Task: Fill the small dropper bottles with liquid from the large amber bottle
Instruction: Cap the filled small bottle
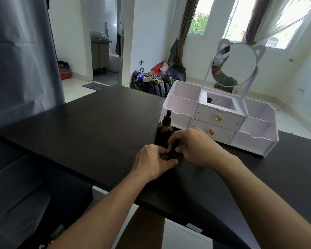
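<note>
Both hands hold one small dropper bottle (172, 152) standing up on the table (90, 123) – left hand (153, 161) grips low, right hand (196, 148) pinches its top – with the big amber bottle (163, 133) just behind

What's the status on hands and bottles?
Left hand and right hand both grip a small dark dropper bottle. Large amber bottle upright behind, capped. Nothing blocking.

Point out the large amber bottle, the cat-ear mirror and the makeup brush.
large amber bottle (163, 132): head view, on its glass shoulder.
cat-ear mirror (238, 67): head view, middle of the glass.
makeup brush (209, 100): head view, on its dark bristles.
</note>
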Available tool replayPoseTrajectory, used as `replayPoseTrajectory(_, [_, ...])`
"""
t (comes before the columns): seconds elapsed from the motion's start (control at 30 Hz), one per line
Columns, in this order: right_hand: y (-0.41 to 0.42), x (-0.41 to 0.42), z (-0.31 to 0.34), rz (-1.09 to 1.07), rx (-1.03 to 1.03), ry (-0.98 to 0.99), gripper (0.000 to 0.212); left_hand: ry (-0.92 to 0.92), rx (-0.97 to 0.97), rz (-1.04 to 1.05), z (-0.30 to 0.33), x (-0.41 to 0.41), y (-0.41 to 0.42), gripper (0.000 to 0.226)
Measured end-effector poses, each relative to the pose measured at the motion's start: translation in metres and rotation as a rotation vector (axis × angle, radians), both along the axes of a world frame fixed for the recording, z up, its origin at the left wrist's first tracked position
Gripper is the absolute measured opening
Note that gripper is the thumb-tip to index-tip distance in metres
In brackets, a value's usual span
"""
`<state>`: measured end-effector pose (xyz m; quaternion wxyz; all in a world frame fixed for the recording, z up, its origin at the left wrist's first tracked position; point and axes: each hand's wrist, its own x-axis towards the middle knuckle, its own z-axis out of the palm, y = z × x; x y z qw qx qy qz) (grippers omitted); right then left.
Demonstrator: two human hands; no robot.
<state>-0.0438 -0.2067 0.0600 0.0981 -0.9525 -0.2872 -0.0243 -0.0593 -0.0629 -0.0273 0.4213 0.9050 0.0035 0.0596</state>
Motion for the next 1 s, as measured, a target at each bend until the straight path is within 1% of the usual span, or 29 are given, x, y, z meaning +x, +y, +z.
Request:
replayPoseTrajectory(0.17, [0.001,0.001,-0.011,-0.043,0.045,-0.037,0.021,0.015,-0.007,-0.017,0.002,-0.002,0.0,0.041])
replayPoseTrajectory(0.27, [0.001,0.0,-0.014,-0.043,0.038,-0.052,0.019,0.016,-0.01,-0.028,0.003,-0.002,-0.001,0.04])
replayPoseTrajectory(0.43, [0.001,-0.002,-0.011,0.015,0.046,-0.009,0.039,0.021,-0.01,-0.023,0.002,-0.002,-0.001,0.047])
replayPoseTrajectory(0.57, [0.003,-0.003,-0.015,0.001,0.062,-0.052,0.036,0.029,-0.019,-0.013,0.0,-0.002,-0.001,0.044])
replayPoseTrajectory(0.63, [0.004,-0.004,-0.017,-0.017,0.065,-0.059,0.039,0.031,-0.022,-0.018,-0.001,-0.001,-0.001,0.04])
replayPoseTrajectory(0.73, [0.003,-0.006,-0.018,-0.006,0.085,-0.04,0.058,0.036,-0.028,-0.023,0.0,-0.001,-0.001,0.038])
replayPoseTrajectory(0.8, [0.002,-0.007,-0.017,0.014,0.111,-0.012,0.066,0.037,-0.017,-0.02,0.0,-0.001,-0.001,0.039])
replayPoseTrajectory(1.0, [0.007,-0.01,-0.018,-0.019,0.145,0.011,0.061,0.041,-0.013,-0.021,0.001,-0.002,0.0,0.034])
